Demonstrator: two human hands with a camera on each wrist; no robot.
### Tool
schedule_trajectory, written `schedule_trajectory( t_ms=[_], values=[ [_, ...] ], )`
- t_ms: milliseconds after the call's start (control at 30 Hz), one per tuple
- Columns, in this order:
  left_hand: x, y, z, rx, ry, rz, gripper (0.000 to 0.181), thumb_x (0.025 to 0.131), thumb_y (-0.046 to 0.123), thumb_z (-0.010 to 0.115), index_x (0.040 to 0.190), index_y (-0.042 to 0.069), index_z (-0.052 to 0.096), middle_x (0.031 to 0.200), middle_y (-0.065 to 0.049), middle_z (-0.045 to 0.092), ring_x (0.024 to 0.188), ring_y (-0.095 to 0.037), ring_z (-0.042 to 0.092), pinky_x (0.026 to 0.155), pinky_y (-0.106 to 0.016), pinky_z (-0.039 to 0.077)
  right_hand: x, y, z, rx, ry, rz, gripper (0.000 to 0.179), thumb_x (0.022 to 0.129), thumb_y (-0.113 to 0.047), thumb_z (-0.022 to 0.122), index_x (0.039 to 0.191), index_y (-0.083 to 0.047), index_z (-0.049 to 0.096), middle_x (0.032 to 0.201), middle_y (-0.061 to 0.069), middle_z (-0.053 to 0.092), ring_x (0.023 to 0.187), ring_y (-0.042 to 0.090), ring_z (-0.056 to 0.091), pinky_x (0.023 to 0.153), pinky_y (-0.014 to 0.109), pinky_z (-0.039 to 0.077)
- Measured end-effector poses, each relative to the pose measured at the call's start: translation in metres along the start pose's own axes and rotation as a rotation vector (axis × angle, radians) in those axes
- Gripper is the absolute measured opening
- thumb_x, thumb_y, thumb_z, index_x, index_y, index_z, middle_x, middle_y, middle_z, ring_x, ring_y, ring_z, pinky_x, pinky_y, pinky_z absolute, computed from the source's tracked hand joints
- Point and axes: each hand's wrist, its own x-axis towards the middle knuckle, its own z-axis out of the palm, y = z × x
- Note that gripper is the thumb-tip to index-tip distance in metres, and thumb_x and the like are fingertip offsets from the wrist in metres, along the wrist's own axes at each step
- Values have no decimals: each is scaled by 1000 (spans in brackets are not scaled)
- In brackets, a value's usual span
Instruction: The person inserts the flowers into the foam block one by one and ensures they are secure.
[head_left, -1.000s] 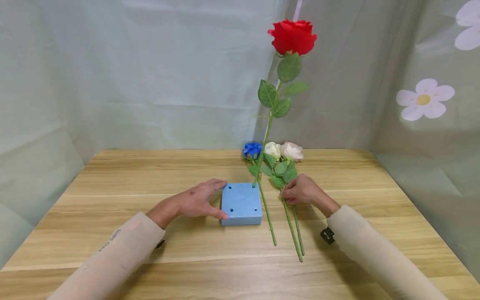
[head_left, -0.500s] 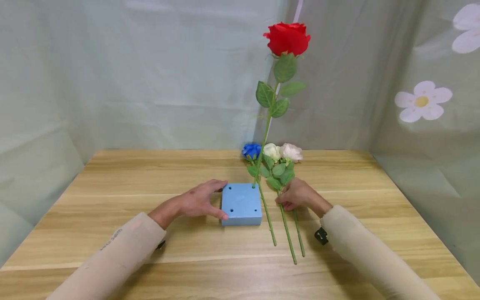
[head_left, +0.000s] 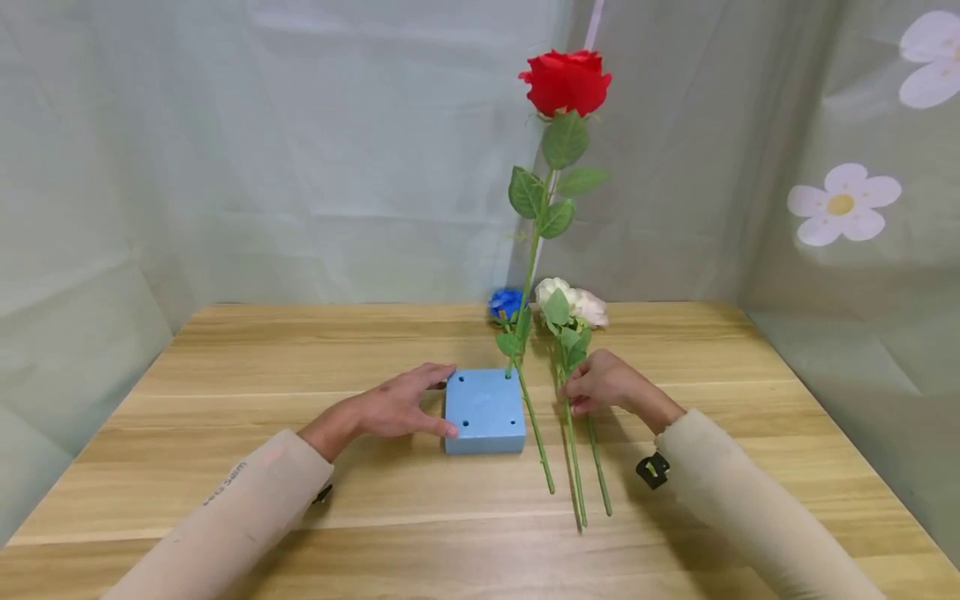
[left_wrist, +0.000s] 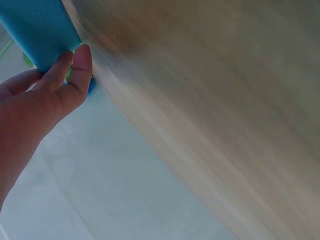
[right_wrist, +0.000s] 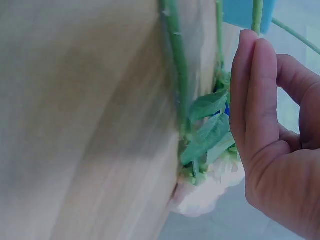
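wood-grain tabletop (head_left: 390, 533) spreads across the near scene, with grey-green cloth walls (head_left: 360, 167) behind it. the right hand (head_left: 603, 382) pinches the stem of the cream-white rose (head_left: 555, 293), fingers and thumb together on it. over the last second that rose has lifted: its bloom sits a little higher, its stem has swung left, and a thin shadow lies beside the near end. i take this to mean it is now free of the tabletop, parted from the pale pink rose (head_left: 591, 310), which lies just right of it.

the left hand (head_left: 397, 404) has stayed put, thumb and fingers spread apart to grip the left side of the light-blue block (head_left: 486, 404). the red rose (head_left: 567, 83) stands in the far-right hole, leaning right; the other three holes are unfilled. just right of the block lies the blue rose (head_left: 507, 305), bloom toward the far edge. farther out, the right wall carries white daisy prints (head_left: 843, 204), and beige sleeves (head_left: 757, 500) come in from the near side.
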Motion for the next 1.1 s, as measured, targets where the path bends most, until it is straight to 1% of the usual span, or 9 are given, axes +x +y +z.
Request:
schedule_trajectory(
  t_ms=[133, 200, 267, 400, 533, 633, 700, 933, 1100],
  values=[
    [-2, 2, 0, -6, 6, -5, 101, 84, 42, 81, 154, -5, 27, 153, -17, 37, 138, -32, 40, 114, -52, 31, -5, -3, -4, 4, -4, -47, 14, 91, 3, 59, 93, 14, 67, 84, 15, 70, 64, 13, 67, 66, 28, 59],
    [-2, 2, 0, -10, 7, -7, 101, 83, 42, 81, 154, -5, 27, 153, -17, 37, 137, -32, 40, 114, -52, 31, -7, -5, -6, -2, -2, -78, 15, 91, 2, 58, 95, 15, 67, 90, 18, 71, 65, 15, 68, 69, 30, 60],
    [-2, 2, 0, -12, 10, -8, 101, 83, 42, 81, 154, -5, 27, 153, -17, 37, 137, -33, 40, 113, -52, 32, -9, -6, -9, -6, 0, -109, 17, 92, 1, 59, 97, 15, 66, 92, 20, 71, 68, 18, 70, 72, 34, 60],
    [-2, 1, -1, -18, 14, -11, 101, 83, 41, 82, 154, -5, 27, 152, -17, 38, 137, -32, 41, 113, -51, 32, -13, -10, -15, -6, 10, -125, 19, 95, -6, 63, 99, 12, 66, 85, 16, 69, 75, 24, 72, 77, 39, 60],
    [-3, 1, -1, -28, 14, -20, 101, 83, 41, 82, 154, -4, 27, 152, -17, 38, 137, -32, 40, 114, -52, 31, -19, -14, -22, 7, 23, -129, 22, 96, -10, 65, 101, 11, 65, 85, 12, 68, 75, 21, 71, 79, 41, 59],
    [-3, 1, 0, -36, 13, -25, 101, 82, 41, 82, 155, -4, 27, 153, -16, 38, 137, -32, 40, 114, -52, 31, -24, -18, -29, 16, 27, -149, 22, 96, -11, 65, 102, 11, 64, 87, 12, 68, 74, 17, 70, 79, 40, 59],
    [-3, 2, 0, -38, 15, -26, 101, 82, 41, 82, 155, -3, 27, 153, -17, 38, 137, -32, 40, 114, -52, 31, -27, -22, -33, 29, 33, -166, 22, 96, -10, 65, 103, 11, 63, 88, 13, 68, 75, 16, 70, 80, 40, 59],
    [-2, 2, -1, -44, 17, -27, 101, 82, 41, 83, 154, -4, 28, 152, -17, 38, 136, -33, 41, 113, -52, 32, -35, -29, -43, 32, 72, -192, 25, 97, -9, 64, 108, 13, 61, 99, 21, 68, 76, 15, 69, 73, 29, 59],
    [-1, 4, 0, -43, 24, -32, 102, 81, 41, 84, 154, -4, 29, 151, -16, 39, 136, -32, 41, 113, -52, 32, -39, -29, -45, 30, 91, -204, 27, 97, -10, 64, 110, 13, 61, 100, 19, 68, 77, 15, 70, 74, 31, 59]
  ],
)
